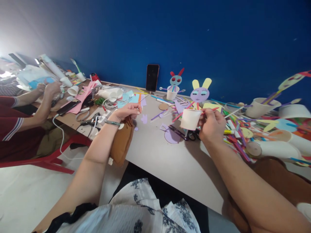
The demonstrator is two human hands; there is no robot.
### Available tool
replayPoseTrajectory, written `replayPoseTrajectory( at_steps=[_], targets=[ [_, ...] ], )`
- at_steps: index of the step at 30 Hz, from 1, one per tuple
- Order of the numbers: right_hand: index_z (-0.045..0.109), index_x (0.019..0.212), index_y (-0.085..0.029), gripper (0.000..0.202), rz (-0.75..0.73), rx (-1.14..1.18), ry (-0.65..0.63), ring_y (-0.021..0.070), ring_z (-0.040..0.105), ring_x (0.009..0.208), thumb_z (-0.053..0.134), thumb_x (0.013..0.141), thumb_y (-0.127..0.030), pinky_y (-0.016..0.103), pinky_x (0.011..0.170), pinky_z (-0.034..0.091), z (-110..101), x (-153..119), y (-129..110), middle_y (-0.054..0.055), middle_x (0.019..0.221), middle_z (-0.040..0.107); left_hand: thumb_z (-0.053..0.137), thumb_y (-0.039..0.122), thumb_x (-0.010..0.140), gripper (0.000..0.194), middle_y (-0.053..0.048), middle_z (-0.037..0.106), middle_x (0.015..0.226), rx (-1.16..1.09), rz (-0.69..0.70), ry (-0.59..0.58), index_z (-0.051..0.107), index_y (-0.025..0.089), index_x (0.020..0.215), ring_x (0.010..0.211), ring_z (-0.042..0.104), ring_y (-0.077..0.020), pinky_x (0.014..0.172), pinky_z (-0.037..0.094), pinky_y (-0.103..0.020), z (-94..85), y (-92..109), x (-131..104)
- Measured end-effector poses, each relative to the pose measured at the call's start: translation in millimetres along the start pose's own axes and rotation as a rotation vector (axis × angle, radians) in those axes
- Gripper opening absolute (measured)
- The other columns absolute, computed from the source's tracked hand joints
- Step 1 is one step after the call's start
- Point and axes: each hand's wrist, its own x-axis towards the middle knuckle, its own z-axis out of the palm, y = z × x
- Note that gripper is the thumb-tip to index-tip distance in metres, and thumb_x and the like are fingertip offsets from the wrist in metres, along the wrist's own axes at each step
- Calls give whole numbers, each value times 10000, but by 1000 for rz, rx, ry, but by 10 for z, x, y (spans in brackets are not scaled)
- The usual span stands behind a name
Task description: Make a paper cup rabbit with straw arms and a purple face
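My right hand [212, 124] is closed on a white paper cup [190, 119], held above the table. Out of the cup's top rises a purple paper bunny head [199, 94] with yellow ears, and red straw-like arms stick out at its sides. My left hand [128, 111] hovers over a brown pouch [122, 142], fingers curled together; what they hold, if anything, is too small to make out. Beneath the cup lie dark-handled scissors [179, 132] and a purple paper disc [172, 136].
By the blue wall, a phone [152, 77] leans near another cup puppet [173, 93] with red ears. Markers, sticks and paper rolls [277, 149] crowd the right side. On the left, cables and pink paper [84, 97] lie near another person's hands [50, 90].
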Motion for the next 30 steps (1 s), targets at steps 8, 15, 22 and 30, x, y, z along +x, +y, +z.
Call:
replayPoseTrajectory(
  at_steps=[8,15,22,30],
  targets=[
    [633,673,-168,166,4,-11,-48,50,381,365,715,783,-261,170,331,261,-5,-13,21,-64,456,492,640,210,758,144,61,470,569,634,12,-17,639,162,893,546,464,-98,542,350,-212,281,35,144],
    [648,691,-167,219,32,-37,-99,49,409,393,774,769,-328,180,350,292,-37,-9,61,-62,484,507,571,104,805,234,-114,717,1046,944,-80,194,689,130,1006,948,660,-216,859,497,-313,473,75,257],
    [649,718,-205,290,37,-82,-117,57,421,396,802,776,-444,184,336,312,-77,51,138,-68,506,504,662,102,760,285,-169,726,1101,1030,-151,201,712,104,1041,1058,677,-308,929,505,-389,453,225,244],
    [654,763,-220,335,99,-34,-260,65,429,412,829,711,-500,191,361,345,-92,13,123,-55,539,529,728,482,840,481,-130,710,1184,310,190,-73,698,126,1162,1054,659,-228,936,519,-353,961,359,440]
  ],
)
